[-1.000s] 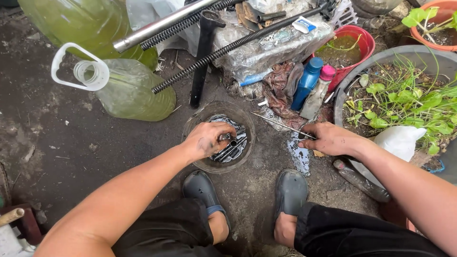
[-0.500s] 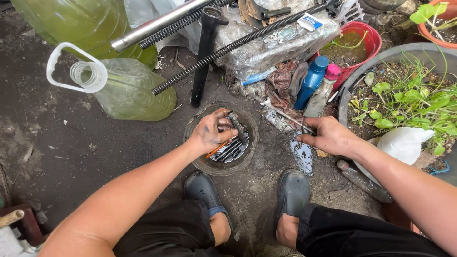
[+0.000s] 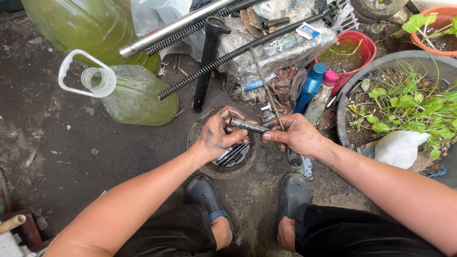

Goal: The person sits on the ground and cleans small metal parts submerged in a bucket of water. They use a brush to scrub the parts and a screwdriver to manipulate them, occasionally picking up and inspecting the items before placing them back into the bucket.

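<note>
Head view: both hands, left hand [image 3: 216, 135] and right hand [image 3: 295, 135], grip a metal tube [image 3: 248, 125] above dark, oily ground [image 3: 57, 138].

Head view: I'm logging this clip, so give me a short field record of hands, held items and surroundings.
left hand: grips one end of a short metal tube
right hand: pinches the tube's other end and holds a thin rod
below hands: shallow clear bowl of dark metal parts
behind: long coil spring, blue bottle
left side: plastic jug lying on dirt

Outdoor repair yard, dirt ground [image 3: 57, 143], coil springs [image 3: 238, 50], planters [image 3: 381, 71]
</note>
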